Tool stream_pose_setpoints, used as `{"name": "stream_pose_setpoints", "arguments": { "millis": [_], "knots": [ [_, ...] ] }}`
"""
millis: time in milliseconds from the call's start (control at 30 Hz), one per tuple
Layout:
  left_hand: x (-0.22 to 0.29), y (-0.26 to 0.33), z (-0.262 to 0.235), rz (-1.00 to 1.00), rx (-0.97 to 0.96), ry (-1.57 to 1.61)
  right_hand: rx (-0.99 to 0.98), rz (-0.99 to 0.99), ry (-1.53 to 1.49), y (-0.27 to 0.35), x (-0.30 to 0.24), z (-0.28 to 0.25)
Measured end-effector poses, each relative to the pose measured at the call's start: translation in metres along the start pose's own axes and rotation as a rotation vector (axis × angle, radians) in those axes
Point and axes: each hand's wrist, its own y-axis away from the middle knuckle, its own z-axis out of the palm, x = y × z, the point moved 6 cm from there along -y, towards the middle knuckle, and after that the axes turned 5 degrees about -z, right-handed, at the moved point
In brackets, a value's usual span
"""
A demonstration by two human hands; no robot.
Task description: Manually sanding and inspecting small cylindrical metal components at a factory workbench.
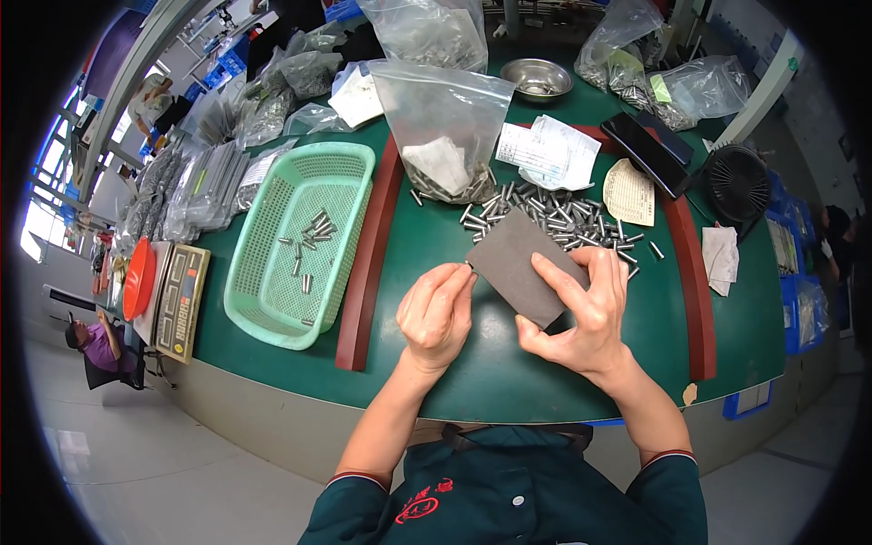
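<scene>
1. The right hand (586, 313), right of the frame's centre, is partly closed around a flat grey block (520, 265): the thumb presses its lower corner, the index finger lies across its face, and the other fingers curl in.
2. The left hand (434, 313), left of centre, is drawn into a pinch, with thumb and index fingertips meeting at the block's left corner. Whether a small piece sits between those tips is too small to tell.
3. The block is at the centre of the frame, tilted in front of the counter (418, 250), its upper edge overlapping the near side of a pile of loose metal pins (568, 216).
4. That pile spreads across the upper centre and right of centre, between two reddish-brown bars; beside it, a clear bag (445, 100) stands upright with more metal pieces at its bottom.
5. Left of centre, a pale green basket (272, 334) holds only a small scatter of pins (313, 227).
6. Judging by these amounts, the work looks under way and nearer its start: few pins lie apart in the basket, while most remain in the pile. Which pins are finished, if any, cannot be told.
</scene>
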Motion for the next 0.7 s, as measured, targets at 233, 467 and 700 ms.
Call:
{"name": "stream_pose_setpoints", "arguments": {
  "millis": [233,467,700],
  "knots": [
    [0.009,0.007,0.001,0.042,-0.053,0.056,0.078,0.056,0.01,-0.002,0.007,-0.007],
    [-0.001,0.007,-0.002,0.012,0.004,0.03,0.012,0.095,-0.033,0.002,0.011,-0.007],
    [-0.006,0.007,-0.003,-0.014,0.001,0.009,-0.029,0.074,-0.048,0.0,0.005,-0.003]
  ]
}}
